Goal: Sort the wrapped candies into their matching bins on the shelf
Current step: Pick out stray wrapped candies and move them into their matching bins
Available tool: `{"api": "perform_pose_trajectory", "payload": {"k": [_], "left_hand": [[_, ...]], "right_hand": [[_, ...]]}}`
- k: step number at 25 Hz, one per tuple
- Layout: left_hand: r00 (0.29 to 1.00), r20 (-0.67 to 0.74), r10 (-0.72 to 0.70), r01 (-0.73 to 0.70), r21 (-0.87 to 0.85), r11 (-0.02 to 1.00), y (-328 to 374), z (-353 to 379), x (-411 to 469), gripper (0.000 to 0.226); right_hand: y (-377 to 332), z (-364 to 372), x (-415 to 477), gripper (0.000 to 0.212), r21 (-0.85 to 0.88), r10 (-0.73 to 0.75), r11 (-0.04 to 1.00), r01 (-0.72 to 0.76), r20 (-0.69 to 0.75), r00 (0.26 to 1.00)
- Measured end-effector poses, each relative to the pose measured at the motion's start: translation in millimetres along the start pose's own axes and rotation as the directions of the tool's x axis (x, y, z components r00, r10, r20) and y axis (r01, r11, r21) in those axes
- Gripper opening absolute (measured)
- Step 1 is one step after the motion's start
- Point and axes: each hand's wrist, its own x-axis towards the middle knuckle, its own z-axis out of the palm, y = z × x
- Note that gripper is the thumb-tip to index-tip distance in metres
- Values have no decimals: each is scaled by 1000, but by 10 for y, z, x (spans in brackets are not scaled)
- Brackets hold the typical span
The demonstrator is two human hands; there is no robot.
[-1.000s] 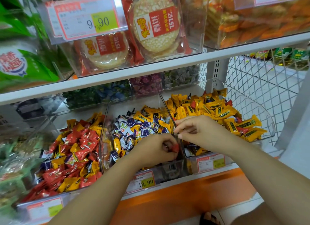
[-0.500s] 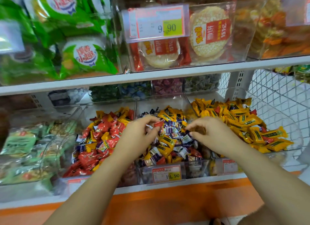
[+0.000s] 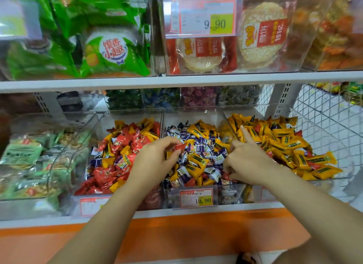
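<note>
Three clear bins stand side by side on the lower shelf. The left bin (image 3: 102, 124) holds mostly red candies mixed with yellow and purple ones. The middle bin (image 3: 193, 114) holds purple-white candies with yellow and red ones among them. The right bin (image 3: 322, 138) is mostly yellow candies. My left hand (image 3: 155, 161) is over the divider between the left and middle bins and pinches a red candy (image 3: 180, 146) at its fingertips. My right hand (image 3: 249, 159) is down in the middle bin's right side, index finger sticking up, other fingers curled into the candies; what they hold is hidden.
Price tags (image 3: 196, 198) hang on the bin fronts. A bin of green packets (image 3: 29, 157) stands at the left. The upper shelf (image 3: 176, 80) overhangs the bins, carrying rice cakes and green bags. A wire mesh panel (image 3: 324, 114) closes the right side.
My left hand lifted the red candy from the middle bin's front and carried it leftward toward the divider. My right hand dipped into the middle bin. The view shifted left and up.
</note>
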Motion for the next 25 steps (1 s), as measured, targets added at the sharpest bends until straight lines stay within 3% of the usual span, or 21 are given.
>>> {"api": "perform_pose_trajectory", "payload": {"k": [4, 7, 11, 14, 17, 19, 22, 25], "left_hand": [[1000, -7, -10, 9, -12, 1000, 16, 3, -20, 13], [1000, 5, 4, -4, -12, 1000, 31, -7, -32, 13], [1000, 16, -16, 16, -36, 999, 30, -36, -57, 14], [999, -39, -29, 26, -73, 997, 12, -149, -95, 18], [978, -172, -121, 102, -114, 988, -152, -353, -146, 18], [945, -264, -194, 173, -100, 980, -334, -467, -189, 18], [895, -347, -279, 287, -30, 957, -579, -563, -240, 23], [913, -256, -317, 342, 56, 938, -746, -586, -288, 35]], "right_hand": [[-4, -4, -13, 30, 17, -35, 999, 35, -12, 999], [-24, 50, -13, 20, -9, -92, 996, 92, -47, 995], [3, 130, -39, 9, 198, -31, 978, 64, -167, 985], [-13, 37, -43, 3, 466, 103, 880, 95, -381, 919], [-235, -276, 92, 6, 742, 247, 646, 183, -430, 868], [-509, -494, 277, 6, 798, 263, 551, 243, -442, 857], [-906, -710, 615, 10, 820, 235, 502, 276, -436, 868], [-1089, -756, 831, 25, 797, 162, 551, 249, -395, 904]]}}
